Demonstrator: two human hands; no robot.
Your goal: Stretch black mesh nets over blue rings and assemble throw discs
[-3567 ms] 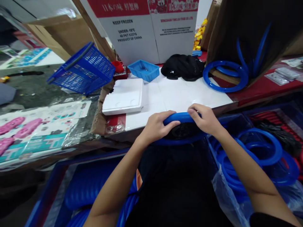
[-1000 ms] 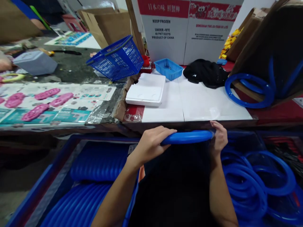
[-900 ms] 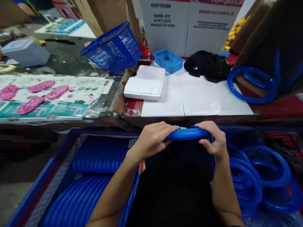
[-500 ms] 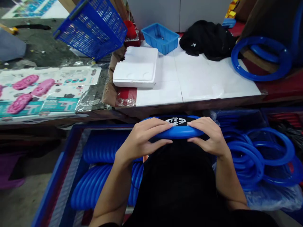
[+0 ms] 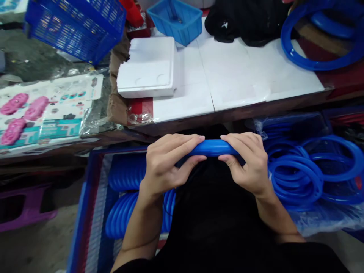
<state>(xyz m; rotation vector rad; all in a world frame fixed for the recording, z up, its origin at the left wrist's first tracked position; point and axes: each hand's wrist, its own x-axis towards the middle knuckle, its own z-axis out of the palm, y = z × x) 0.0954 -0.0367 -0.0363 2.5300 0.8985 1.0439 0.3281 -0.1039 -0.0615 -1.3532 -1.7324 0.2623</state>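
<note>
Blue ring (image 5: 213, 148): between the two hands, only its near edge visible; this edge runs from 9 to 3 o'clock.
Left hand (image 5: 167, 163): pinched on it at 9 o'clock, fingers above, thumb below.
Right hand (image 5: 250, 161): pinched the same at 3 o'clock; neither hand is nearer.
White tabletop (image 5: 241, 76): beyond, at 12 o'clock.

A: Your table (image 5: 239, 72) is the brightest patch, lit from above, with a soft glare toward its near edge.

B: Below it you get deep shade: your shirt (image 5: 222, 227) sinks into flat black, and the floor (image 5: 51, 250) at near left is murky.

A: Your hands (image 5: 167, 163) catch light on their backs and look fairly clear; the blue piece (image 5: 213, 148) between them carries a pale sheen.

B: At far left, though, your basket (image 5: 76, 26) looks soft, and the wide lens stretches things at the edges.
</note>
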